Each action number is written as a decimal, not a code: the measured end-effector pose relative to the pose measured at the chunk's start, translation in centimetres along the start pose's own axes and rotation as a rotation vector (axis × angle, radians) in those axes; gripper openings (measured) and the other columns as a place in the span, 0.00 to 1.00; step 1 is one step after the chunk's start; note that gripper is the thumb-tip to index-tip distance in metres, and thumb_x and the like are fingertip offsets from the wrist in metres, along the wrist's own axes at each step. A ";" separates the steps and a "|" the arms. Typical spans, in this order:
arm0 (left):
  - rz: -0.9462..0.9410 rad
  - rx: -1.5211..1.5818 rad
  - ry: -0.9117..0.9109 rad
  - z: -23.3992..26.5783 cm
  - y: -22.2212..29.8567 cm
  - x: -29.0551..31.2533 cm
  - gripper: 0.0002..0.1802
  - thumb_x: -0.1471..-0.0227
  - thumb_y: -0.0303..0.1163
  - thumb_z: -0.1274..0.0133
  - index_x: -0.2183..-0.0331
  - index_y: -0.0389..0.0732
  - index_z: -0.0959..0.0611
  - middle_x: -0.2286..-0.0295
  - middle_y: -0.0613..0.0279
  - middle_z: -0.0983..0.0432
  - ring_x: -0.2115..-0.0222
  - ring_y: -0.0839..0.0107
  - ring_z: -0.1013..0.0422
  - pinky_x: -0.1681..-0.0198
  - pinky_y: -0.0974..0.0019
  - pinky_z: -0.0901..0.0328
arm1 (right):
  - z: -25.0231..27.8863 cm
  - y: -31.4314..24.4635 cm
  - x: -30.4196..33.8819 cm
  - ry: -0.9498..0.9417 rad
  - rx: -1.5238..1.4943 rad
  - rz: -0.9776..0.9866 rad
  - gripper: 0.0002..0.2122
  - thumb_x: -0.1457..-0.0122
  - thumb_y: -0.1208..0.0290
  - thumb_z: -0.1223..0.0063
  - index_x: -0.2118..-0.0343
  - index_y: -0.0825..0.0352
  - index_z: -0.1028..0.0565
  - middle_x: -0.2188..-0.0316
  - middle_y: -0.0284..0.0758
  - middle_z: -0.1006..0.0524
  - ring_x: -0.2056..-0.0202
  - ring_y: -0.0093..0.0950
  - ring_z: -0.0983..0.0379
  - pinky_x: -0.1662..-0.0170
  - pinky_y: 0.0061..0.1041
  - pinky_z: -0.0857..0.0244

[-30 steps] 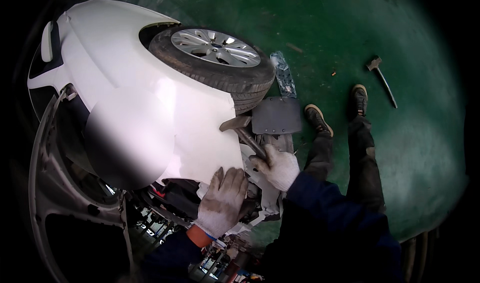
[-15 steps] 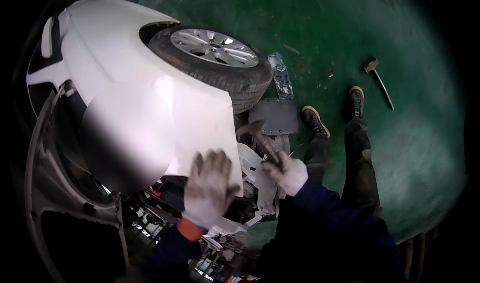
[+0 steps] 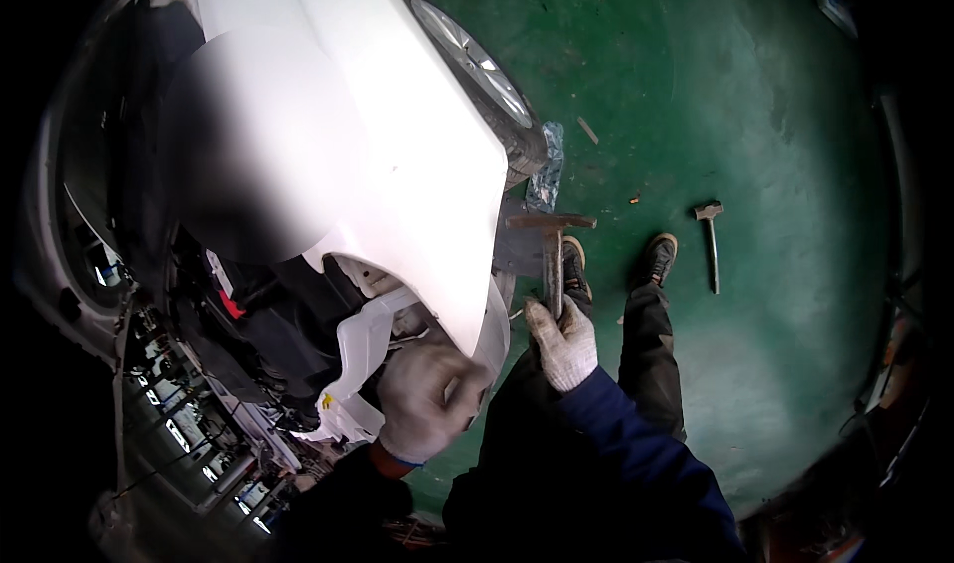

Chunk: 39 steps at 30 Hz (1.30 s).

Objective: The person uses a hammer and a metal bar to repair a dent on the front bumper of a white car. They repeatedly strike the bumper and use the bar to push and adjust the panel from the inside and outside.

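A hammer [image 3: 554, 250] with a long, narrow, rust-brown head stands upright in my right hand [image 3: 563, 346], which is closed round its handle in a white work glove. To the left spreads a white car fender [image 3: 417, 175], its pointed front corner hanging over the torn-open front end. Just below that corner is my left hand [image 3: 429, 404], in a soiled glove and blurred by motion. Its fingers look curled in; whatever they may hold is hidden. A bent white panel piece [image 3: 363, 349] lies beside this hand, inside the front end.
The car wheel [image 3: 472, 56] sits behind the fender. A crumpled silvery strip [image 3: 546, 170] and a dark flat sheet [image 3: 519, 240] lie by it. A second hammer [image 3: 711, 245] rests on the green floor [image 3: 775, 364], right of my shoes [image 3: 660, 258]. The raised hood [image 3: 60, 265] stands at far left.
My view has shifted toward the car's front. The left hand has gone from flat, spread fingers on the fender to a curled shape below its corner. The hammer now stands upright, head in full view.
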<state>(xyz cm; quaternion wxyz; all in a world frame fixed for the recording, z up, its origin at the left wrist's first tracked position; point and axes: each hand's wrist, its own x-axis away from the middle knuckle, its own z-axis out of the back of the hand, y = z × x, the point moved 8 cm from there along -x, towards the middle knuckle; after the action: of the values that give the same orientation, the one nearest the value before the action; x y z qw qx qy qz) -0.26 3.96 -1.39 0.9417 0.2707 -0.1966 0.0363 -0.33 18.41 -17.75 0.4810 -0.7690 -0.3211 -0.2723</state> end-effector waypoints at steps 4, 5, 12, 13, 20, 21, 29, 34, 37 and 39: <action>0.632 0.566 0.281 -2.1 -4.6 0.2 0.17 0.41 0.34 0.38 0.57 0.33 0.23 0.64 0.59 0.22 0.66 0.71 0.26 0.60 0.66 0.30 | -1.8 0.9 0.3 -0.059 0.256 -0.044 0.13 0.35 0.67 0.39 0.55 0.73 0.24 0.67 0.34 0.19 0.66 0.19 0.27 0.61 0.22 0.30; 0.570 0.540 0.331 -2.2 -4.7 -0.5 0.18 0.41 0.33 0.38 0.55 0.32 0.23 0.63 0.57 0.22 0.66 0.70 0.25 0.60 0.66 0.30 | -1.7 0.7 0.3 -0.048 0.291 -0.037 0.14 0.35 0.67 0.39 0.55 0.73 0.24 0.66 0.35 0.19 0.65 0.19 0.26 0.60 0.22 0.30; 0.518 0.481 0.331 -4.1 -6.0 -1.7 0.20 0.38 0.33 0.42 0.51 0.27 0.22 0.60 0.51 0.18 0.62 0.70 0.24 0.55 0.64 0.30 | -0.7 -1.1 0.7 0.144 0.083 0.068 0.11 0.35 0.69 0.39 0.57 0.71 0.24 0.70 0.30 0.22 0.69 0.18 0.28 0.65 0.20 0.31; 0.521 0.485 0.358 -4.0 -6.0 -1.7 0.20 0.39 0.35 0.42 0.52 0.28 0.22 0.62 0.47 0.18 0.62 0.61 0.23 0.56 0.60 0.29 | -0.7 -0.5 0.9 0.165 0.077 0.025 0.10 0.35 0.70 0.39 0.58 0.70 0.24 0.71 0.30 0.22 0.69 0.17 0.29 0.65 0.20 0.31; 0.526 0.545 0.449 -3.6 -5.4 -1.8 0.24 0.39 0.40 0.41 0.53 0.28 0.21 0.63 0.51 0.18 0.62 0.65 0.24 0.54 0.61 0.30 | -0.8 0.3 0.9 0.115 0.312 0.021 0.13 0.36 0.65 0.37 0.58 0.71 0.24 0.71 0.35 0.19 0.69 0.22 0.24 0.63 0.26 0.29; 0.522 0.590 0.463 -3.5 -5.3 -1.8 0.24 0.39 0.41 0.41 0.54 0.28 0.21 0.63 0.51 0.18 0.62 0.64 0.24 0.54 0.61 0.30 | -1.0 0.2 0.8 0.086 0.459 0.021 0.14 0.36 0.64 0.37 0.58 0.71 0.24 0.73 0.36 0.20 0.70 0.23 0.24 0.64 0.27 0.29; 0.502 0.525 0.447 -3.1 -5.0 -1.7 0.19 0.39 0.35 0.41 0.55 0.29 0.20 0.64 0.53 0.19 0.64 0.67 0.25 0.56 0.61 0.31 | -2.1 0.3 0.2 -0.055 0.716 0.023 0.09 0.35 0.70 0.39 0.58 0.69 0.24 0.70 0.32 0.21 0.72 0.18 0.29 0.68 0.22 0.32; 0.581 0.497 0.393 -0.6 -3.1 -0.6 0.21 0.41 0.29 0.40 0.49 0.30 0.24 0.58 0.54 0.21 0.57 0.67 0.25 0.51 0.63 0.31 | 5.0 -0.6 -0.3 -0.044 0.387 -0.044 0.19 0.38 0.60 0.36 0.53 0.72 0.24 0.75 0.38 0.19 0.73 0.26 0.22 0.67 0.29 0.28; 0.592 0.157 0.568 4.5 0.8 -0.7 0.28 0.45 0.28 0.38 0.46 0.31 0.27 0.51 0.46 0.25 0.49 0.56 0.28 0.42 0.55 0.34 | 10.9 -1.8 -0.9 0.095 -0.046 -0.065 0.10 0.36 0.77 0.40 0.53 0.70 0.25 0.67 0.28 0.23 0.68 0.16 0.31 0.63 0.20 0.33; 0.166 -0.395 0.245 5.2 6.0 -5.4 0.33 0.48 0.32 0.36 0.44 0.31 0.29 0.47 0.41 0.30 0.44 0.49 0.33 0.38 0.49 0.39 | 14.3 -2.9 -1.7 0.167 0.059 -0.076 0.11 0.36 0.77 0.41 0.53 0.71 0.26 0.67 0.28 0.23 0.68 0.15 0.31 0.63 0.19 0.34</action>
<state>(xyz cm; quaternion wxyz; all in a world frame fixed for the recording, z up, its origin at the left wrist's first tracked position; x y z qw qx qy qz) -8.13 6.51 3.47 0.9869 0.0580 -0.1057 0.1069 -1.99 32.09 -22.93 0.5180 -0.7163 -0.3169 -0.3437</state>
